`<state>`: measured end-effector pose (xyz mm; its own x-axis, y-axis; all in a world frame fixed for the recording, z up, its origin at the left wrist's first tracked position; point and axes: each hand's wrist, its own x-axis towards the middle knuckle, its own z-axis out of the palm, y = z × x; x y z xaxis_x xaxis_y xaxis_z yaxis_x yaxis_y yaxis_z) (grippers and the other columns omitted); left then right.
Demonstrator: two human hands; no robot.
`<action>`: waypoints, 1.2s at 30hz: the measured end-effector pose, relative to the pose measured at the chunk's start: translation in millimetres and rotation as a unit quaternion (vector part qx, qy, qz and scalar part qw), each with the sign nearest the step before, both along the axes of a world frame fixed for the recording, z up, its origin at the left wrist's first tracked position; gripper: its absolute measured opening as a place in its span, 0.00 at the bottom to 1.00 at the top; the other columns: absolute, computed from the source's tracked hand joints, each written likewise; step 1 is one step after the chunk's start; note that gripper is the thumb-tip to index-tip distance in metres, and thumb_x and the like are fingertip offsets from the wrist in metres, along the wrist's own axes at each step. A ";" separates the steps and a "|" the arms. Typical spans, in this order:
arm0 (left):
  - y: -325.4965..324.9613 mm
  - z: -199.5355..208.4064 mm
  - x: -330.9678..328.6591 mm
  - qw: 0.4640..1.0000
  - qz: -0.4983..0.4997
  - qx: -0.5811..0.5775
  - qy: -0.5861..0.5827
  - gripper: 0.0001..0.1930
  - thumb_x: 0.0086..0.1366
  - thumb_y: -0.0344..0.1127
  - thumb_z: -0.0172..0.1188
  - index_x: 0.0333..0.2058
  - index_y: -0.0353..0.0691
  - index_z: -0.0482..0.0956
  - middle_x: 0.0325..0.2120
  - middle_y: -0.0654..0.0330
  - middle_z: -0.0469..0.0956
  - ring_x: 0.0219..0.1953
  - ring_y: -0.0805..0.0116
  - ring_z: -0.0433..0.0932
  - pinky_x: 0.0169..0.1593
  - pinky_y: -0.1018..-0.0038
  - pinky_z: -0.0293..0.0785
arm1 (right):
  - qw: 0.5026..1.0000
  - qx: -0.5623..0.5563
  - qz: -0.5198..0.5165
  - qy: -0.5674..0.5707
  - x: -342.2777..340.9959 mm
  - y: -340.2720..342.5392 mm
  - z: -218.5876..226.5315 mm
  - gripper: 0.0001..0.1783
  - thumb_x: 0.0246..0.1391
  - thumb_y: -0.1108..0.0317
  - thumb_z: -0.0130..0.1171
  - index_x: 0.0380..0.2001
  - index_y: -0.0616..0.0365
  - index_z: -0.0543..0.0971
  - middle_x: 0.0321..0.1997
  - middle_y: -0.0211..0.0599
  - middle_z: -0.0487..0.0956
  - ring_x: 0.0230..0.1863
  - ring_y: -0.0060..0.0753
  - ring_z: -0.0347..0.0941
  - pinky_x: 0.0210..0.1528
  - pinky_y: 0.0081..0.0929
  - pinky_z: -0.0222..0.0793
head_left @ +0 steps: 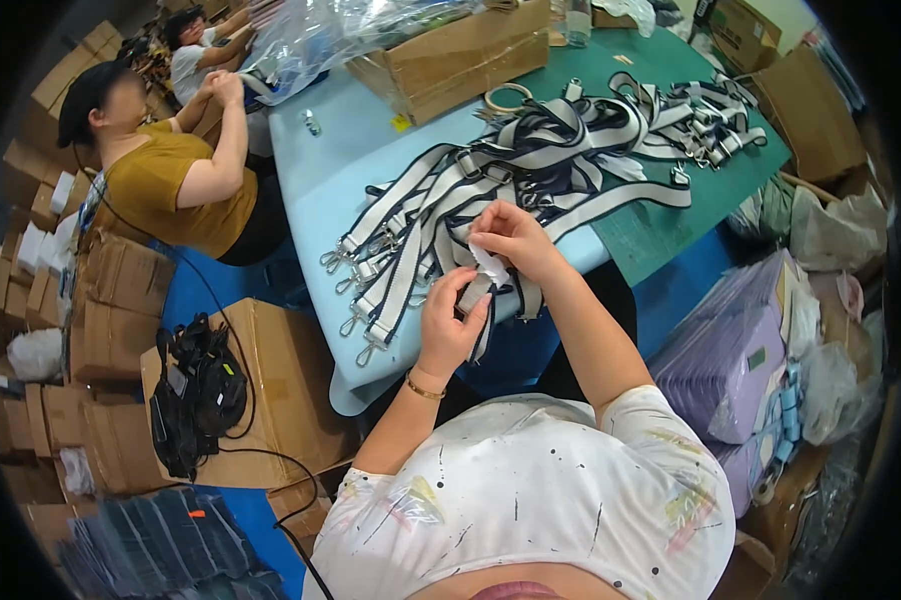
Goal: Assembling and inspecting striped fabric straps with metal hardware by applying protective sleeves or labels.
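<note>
Close in front of me, my left hand (448, 322) is closed around the end of a white strap (476, 292) with dark edges. My right hand (518, 240) pinches a small thin white strip (488, 263) just above that strap end. The strip's lower end lies against the strap; whether it is fixed there, I cannot tell. Beyond both hands lies a tangled pile of similar straps (530, 140). Metal snap hooks (368, 350) hang from their ends on the near left, and sliders show among the bands.
The straps lie across a light blue table (315, 160) and a green mat (660, 230). An open cardboard box (460, 65) stands at the back. Two people work at the left. A carton (285, 380) with black cables is beside me; wrapped purple sheets (720, 340) are stacked right.
</note>
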<state>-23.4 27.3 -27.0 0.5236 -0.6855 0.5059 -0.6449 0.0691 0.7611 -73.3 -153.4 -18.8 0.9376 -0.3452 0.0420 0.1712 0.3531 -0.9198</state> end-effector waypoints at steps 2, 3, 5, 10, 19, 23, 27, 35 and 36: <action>-2.4 2.2 -3.9 0.999 -0.002 -0.012 -0.045 0.18 0.55 0.29 0.63 0.45 0.35 0.72 0.44 0.51 0.75 0.45 0.51 0.74 0.50 0.64 0.70 | 0.999 -0.011 -0.018 -0.036 -0.1 2.3 -5.2 0.10 0.51 0.71 0.63 0.31 0.54 0.71 0.31 0.24 0.76 0.28 0.14 0.70 0.24 0.12 0.62; -3.9 3.1 -4.8 0.999 -0.009 -0.011 -0.045 0.18 0.55 0.29 0.63 0.45 0.35 0.72 0.44 0.51 0.75 0.45 0.51 0.74 0.50 0.64 0.70 | 0.999 -0.018 -0.015 -0.035 0.0 0.5 -9.0 0.10 0.51 0.71 0.63 0.32 0.54 0.71 0.31 0.24 0.76 0.29 0.14 0.70 0.24 0.12 0.62; -2.2 4.0 -6.8 0.993 0.003 -0.006 -0.121 0.17 0.55 0.28 0.62 0.45 0.36 0.72 0.44 0.51 0.75 0.45 0.51 0.74 0.49 0.64 0.70 | 0.999 -0.027 0.000 -0.033 -1.2 1.5 -9.7 0.09 0.51 0.71 0.63 0.35 0.56 0.74 0.31 0.24 0.76 0.31 0.14 0.71 0.28 0.13 0.64; -1.1 4.6 -8.3 0.999 0.017 0.027 -0.019 0.15 0.57 0.29 0.60 0.44 0.35 0.73 0.40 0.51 0.77 0.40 0.52 0.76 0.47 0.66 0.71 | 0.999 -0.044 0.026 -0.016 -3.0 6.1 -5.0 0.12 0.53 0.71 0.61 0.42 0.59 0.78 0.35 0.28 0.78 0.36 0.16 0.73 0.37 0.15 0.69; -14.0 -8.3 3.1 0.962 -0.025 0.014 0.272 0.09 0.59 0.28 0.59 0.38 0.30 0.77 0.37 0.58 0.75 0.37 0.71 0.75 0.41 0.76 0.71 | 0.988 -0.147 0.043 -0.009 -5.0 1.8 -4.1 0.10 0.51 0.72 0.64 0.38 0.60 0.81 0.33 0.26 0.79 0.35 0.14 0.72 0.38 0.15 0.68; -22.2 10.0 7.9 0.892 -0.027 0.071 0.445 0.07 0.59 0.28 0.61 0.35 0.30 0.78 0.34 0.63 0.73 0.32 0.78 0.72 0.36 0.81 0.67 | 0.995 -0.062 0.082 -0.017 -3.9 -3.5 -2.4 0.09 0.48 0.73 0.66 0.35 0.61 0.81 0.30 0.27 0.79 0.31 0.15 0.72 0.33 0.14 0.67; -33.7 8.2 -1.8 0.957 0.033 0.092 0.275 0.09 0.56 0.31 0.65 0.25 0.31 0.76 0.27 0.63 0.71 0.27 0.75 0.69 0.30 0.77 0.65 | 0.996 -0.035 0.082 -0.006 -5.0 -2.7 4.5 0.07 0.47 0.74 0.66 0.31 0.62 0.80 0.28 0.27 0.78 0.31 0.16 0.72 0.33 0.14 0.68; -37.1 6.1 -11.3 0.991 0.081 0.053 0.094 0.12 0.58 0.31 0.64 0.22 0.29 0.73 0.24 0.61 0.71 0.24 0.72 0.68 0.29 0.76 0.65 | 0.993 -0.079 0.072 -0.053 -1.8 2.5 -0.3 0.07 0.47 0.74 0.66 0.31 0.62 0.80 0.30 0.28 0.79 0.35 0.17 0.72 0.38 0.17 0.69; -35.0 4.8 -10.5 0.991 0.081 0.053 0.092 0.12 0.58 0.31 0.64 0.22 0.29 0.73 0.24 0.61 0.71 0.24 0.72 0.68 0.29 0.76 0.65 | 0.994 -0.088 0.048 -0.051 -3.5 5.8 5.6 0.07 0.47 0.73 0.66 0.31 0.62 0.80 0.31 0.29 0.79 0.36 0.20 0.73 0.40 0.19 0.69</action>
